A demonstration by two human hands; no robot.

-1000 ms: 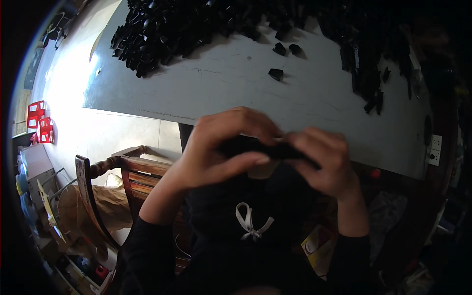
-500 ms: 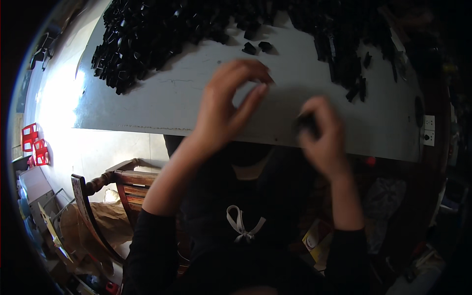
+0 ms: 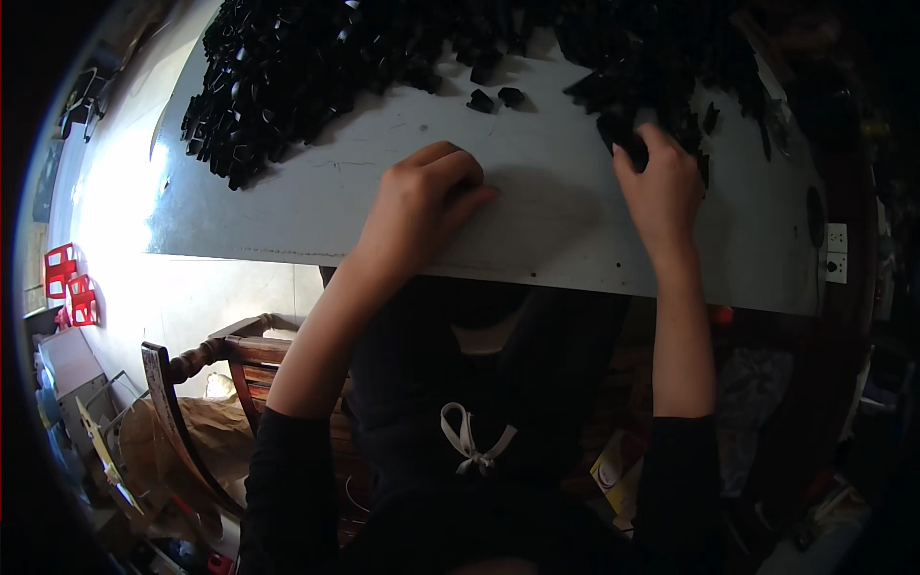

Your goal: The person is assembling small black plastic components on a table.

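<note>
Moved right hand [image 3: 663,187] out to the black pile [image 3: 666,81] at right, around a dark part [image 3: 614,130] there, can't tell if clasped or released. Got left hand [image 3: 417,196] loosely curled over the grey table [image 3: 278,211].

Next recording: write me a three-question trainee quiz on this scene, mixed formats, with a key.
1. What is nearest the right hand? (a) a wall socket (b) a pile of black pieces (c) a red stool
2. True or false: the left hand is touching the wooden chair.
3. Fill in: the tied drawstring is ____ in colour.
Key: 1. b; 2. false, it is over the grey table; 3. white.
</note>
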